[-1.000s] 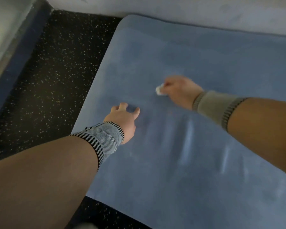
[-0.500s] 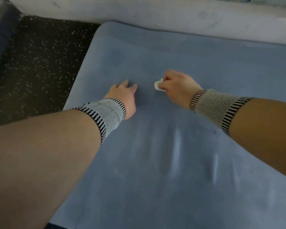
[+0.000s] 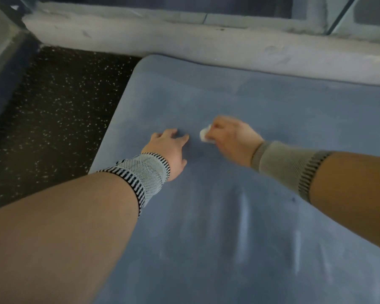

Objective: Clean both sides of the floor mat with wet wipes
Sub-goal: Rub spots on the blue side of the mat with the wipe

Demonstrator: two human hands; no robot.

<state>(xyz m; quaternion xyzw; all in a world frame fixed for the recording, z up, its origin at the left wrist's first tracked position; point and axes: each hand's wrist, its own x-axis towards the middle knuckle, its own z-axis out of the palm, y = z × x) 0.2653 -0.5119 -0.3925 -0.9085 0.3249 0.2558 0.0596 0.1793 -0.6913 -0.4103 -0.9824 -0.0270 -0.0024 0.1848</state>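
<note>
Down on the blue floor mat (image 3: 261, 119), the right hand (image 3: 230, 139) has its fingers curled around a small bunched white wet wipe (image 3: 205, 134), pressing it to the mat surface; the hand is motion-blurred. Its forearm reaches in from the right, wrist in a grey knit band (image 3: 287, 165). Just beside the wipe, the left hand (image 3: 170, 148) lies palm-down with fingers spread and fairly straight, fingertips touching the mat, its wrist in a striped band (image 3: 143, 174). Dark speckled floor (image 3: 53, 102) lies left of the mat.
</note>
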